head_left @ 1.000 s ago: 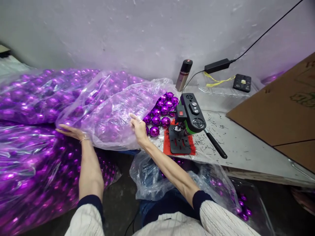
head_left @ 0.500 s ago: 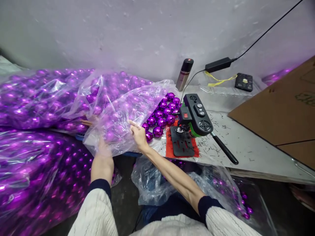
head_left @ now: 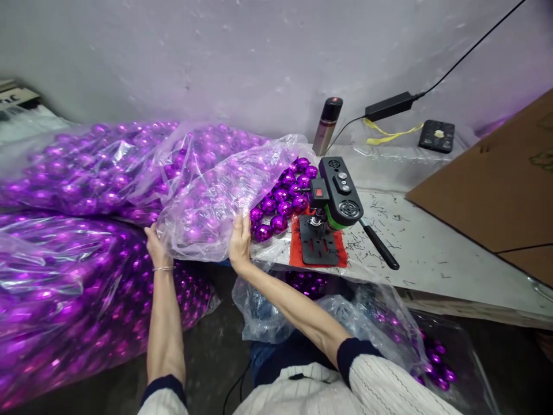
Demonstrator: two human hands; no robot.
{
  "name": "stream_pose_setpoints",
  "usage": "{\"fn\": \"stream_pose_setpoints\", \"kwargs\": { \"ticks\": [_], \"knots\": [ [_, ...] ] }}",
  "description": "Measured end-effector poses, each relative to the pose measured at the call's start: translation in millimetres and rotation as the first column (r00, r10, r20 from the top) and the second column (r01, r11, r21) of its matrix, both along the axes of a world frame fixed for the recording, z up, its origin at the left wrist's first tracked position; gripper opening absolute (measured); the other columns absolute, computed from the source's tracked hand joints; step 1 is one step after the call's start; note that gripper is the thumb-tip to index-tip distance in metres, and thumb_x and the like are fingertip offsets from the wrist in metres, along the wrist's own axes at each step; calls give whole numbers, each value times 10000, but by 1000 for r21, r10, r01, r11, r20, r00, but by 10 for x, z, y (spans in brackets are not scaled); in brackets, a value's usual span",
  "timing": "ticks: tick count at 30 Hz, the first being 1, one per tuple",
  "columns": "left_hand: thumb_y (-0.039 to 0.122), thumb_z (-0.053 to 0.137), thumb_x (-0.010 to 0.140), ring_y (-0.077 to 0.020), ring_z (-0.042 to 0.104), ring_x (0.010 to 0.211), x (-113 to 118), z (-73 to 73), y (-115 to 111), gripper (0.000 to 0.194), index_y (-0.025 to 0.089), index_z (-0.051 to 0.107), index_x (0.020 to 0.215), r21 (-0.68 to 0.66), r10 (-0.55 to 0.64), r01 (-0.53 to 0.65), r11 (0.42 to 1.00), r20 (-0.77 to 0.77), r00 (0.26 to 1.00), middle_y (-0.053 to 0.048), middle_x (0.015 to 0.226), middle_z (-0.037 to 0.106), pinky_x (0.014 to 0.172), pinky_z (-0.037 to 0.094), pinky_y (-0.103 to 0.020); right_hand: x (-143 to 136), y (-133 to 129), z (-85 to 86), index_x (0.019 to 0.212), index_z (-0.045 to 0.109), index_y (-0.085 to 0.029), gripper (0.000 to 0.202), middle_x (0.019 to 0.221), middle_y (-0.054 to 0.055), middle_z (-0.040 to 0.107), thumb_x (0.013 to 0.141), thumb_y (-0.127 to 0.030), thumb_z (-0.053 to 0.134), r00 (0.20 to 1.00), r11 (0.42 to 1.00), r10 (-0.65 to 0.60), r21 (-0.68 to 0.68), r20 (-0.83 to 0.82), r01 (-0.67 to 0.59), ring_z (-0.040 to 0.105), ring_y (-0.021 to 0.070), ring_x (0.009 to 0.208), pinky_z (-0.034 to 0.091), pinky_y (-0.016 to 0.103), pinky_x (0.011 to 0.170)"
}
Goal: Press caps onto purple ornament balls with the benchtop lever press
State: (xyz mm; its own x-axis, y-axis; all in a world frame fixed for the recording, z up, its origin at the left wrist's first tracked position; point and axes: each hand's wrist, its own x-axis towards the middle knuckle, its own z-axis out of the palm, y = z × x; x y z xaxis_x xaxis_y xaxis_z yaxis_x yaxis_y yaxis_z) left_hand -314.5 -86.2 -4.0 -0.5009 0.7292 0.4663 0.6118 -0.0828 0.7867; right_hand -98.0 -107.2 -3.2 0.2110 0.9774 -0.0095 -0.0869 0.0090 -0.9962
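Note:
A clear plastic bag full of shiny purple balls lies on the table, its open end towards the loose purple balls. My left hand is closed at the bag's lower left edge, its fingers against the plastic. At the bag's lower right edge, beside the loose balls, my right hand pinches the plastic. Right of the balls stands a small black machine with a lever handle, its plate on a red cloth.
A spray can stands by the wall, near a black power adapter and a yellow strap. A cardboard box is at the right. Another big bag of purple balls fills the lower left. Dark scraps litter the table.
My left hand has come out from behind the plastic to the bag's left edge. My right hand has moved slightly down, and the bag's near edge now lies lower and flatter.

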Motion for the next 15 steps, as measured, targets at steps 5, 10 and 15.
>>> {"fn": "stream_pose_setpoints", "kwargs": {
  "ticks": [5, 10, 15],
  "knots": [
    [623, 192, 1053, -308, 565, 1367, 459, 212, -641, 738, 102, 418, 1523, 313, 202, -178, 933, -47, 978, -191, 1487, 552, 1185, 424, -515, -129, -327, -202, 1638, 89, -156, 761, 1710, 181, 253, 1019, -466, 404, 960, 977, 67, 178, 273, -119, 244, 289, 1612, 274, 525, 1308],
    [675, 502, 945, -363, 358, 1539, 1001, 379, -724, 583, 273, 673, 1331, -44, -204, 230, 972, -639, 742, -90, 1512, 582, 1302, 49, -614, -196, -424, -339, 1642, 59, -182, 798, 1729, 173, 196, 990, -376, 476, 860, 893, 148, 308, 489, -329, 206, 308, 1623, 258, 560, 1316],
    [547, 383, 1015, -327, 450, 1488, 927, 23, -191, 575, 208, 618, 1416, -271, -331, 221, 937, -482, 811, -155, 1529, 568, 1292, 77, -599, 32, -492, -502, 1624, 182, -136, 705, 1695, 194, 291, 988, -275, 453, 725, 739, 271, 346, 633, -578, 246, 286, 1612, 288, 551, 1314]
  ]
}}
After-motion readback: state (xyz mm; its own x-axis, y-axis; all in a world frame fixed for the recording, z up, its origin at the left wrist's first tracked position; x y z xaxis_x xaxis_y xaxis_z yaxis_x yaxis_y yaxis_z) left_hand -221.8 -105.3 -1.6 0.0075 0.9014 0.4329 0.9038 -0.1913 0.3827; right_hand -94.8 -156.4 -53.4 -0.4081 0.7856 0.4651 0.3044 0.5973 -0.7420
